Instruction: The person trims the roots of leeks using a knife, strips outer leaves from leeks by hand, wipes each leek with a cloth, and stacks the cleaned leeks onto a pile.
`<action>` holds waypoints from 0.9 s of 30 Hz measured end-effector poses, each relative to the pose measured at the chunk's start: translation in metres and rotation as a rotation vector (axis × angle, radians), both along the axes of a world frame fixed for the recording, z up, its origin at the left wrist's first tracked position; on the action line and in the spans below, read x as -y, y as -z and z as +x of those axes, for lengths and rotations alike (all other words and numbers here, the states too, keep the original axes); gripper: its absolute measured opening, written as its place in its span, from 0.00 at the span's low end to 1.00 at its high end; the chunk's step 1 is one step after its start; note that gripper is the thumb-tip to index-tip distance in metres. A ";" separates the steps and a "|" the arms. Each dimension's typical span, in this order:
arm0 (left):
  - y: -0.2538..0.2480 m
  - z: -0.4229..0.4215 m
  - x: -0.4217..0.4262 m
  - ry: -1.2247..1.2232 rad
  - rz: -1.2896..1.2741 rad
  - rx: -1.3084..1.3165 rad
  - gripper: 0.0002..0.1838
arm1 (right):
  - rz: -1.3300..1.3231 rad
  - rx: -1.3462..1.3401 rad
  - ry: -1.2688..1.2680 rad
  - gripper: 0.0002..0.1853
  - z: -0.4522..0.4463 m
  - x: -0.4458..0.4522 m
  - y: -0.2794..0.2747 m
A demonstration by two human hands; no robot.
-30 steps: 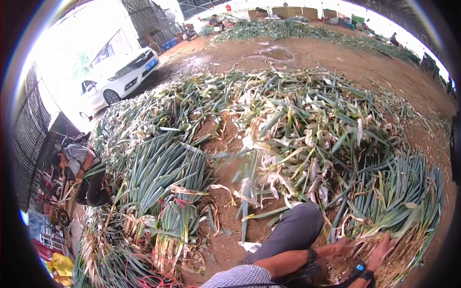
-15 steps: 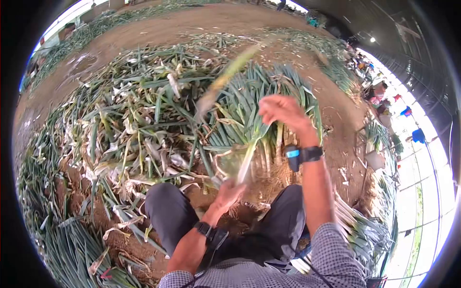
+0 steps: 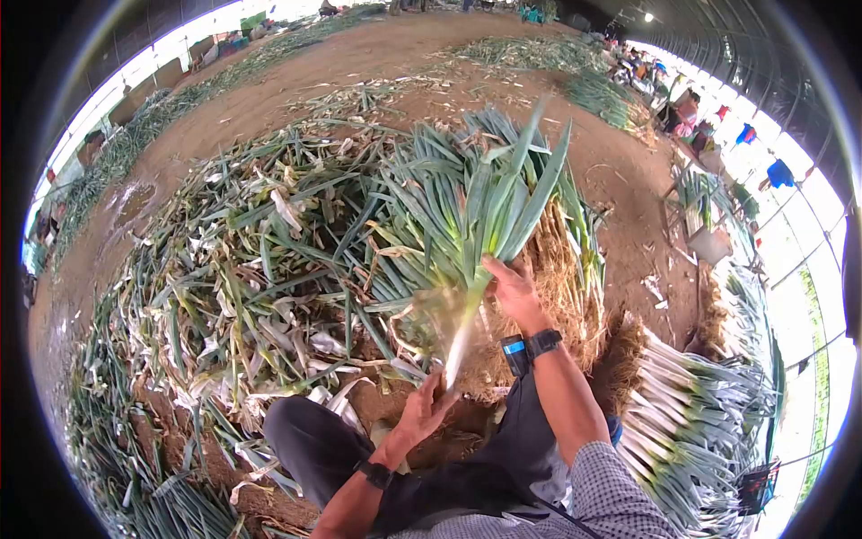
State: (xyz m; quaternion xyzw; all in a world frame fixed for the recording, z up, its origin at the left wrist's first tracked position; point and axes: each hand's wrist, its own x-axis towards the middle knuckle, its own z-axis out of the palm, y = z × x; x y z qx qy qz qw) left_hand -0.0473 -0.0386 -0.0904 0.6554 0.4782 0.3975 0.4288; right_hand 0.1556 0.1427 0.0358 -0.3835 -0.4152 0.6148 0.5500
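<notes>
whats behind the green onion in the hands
Behind the held onion lies a pile of onions, leaves and brown roots showing; what the held onion and right hand cover is hidden.

Daylight dazzles us through the pale, bar-crossed wall [image 3: 813, 265] at three o'clock; a small white lamp [image 3: 648, 17] glows at one, amid fisheye distortion.

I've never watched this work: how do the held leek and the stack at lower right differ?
The leek is single; the stack holds many. The left hand and right hand hold the leek; neither touches the stack. Both show white stems and green leaves.
</notes>
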 end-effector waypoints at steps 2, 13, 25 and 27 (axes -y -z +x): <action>-0.009 0.004 -0.025 0.078 -0.137 0.073 0.25 | 0.014 0.004 -0.062 0.15 0.002 0.002 0.008; -0.092 0.051 -0.145 -0.208 -0.190 0.422 0.22 | 0.151 0.203 -0.119 0.16 0.006 -0.018 0.033; -0.080 0.057 -0.138 -0.135 -0.493 0.704 0.21 | 0.037 -0.229 -0.205 0.23 0.022 -0.036 0.024; -0.078 0.057 -0.144 -0.209 -0.340 0.671 0.13 | 0.023 -0.211 -0.174 0.29 0.023 -0.030 0.025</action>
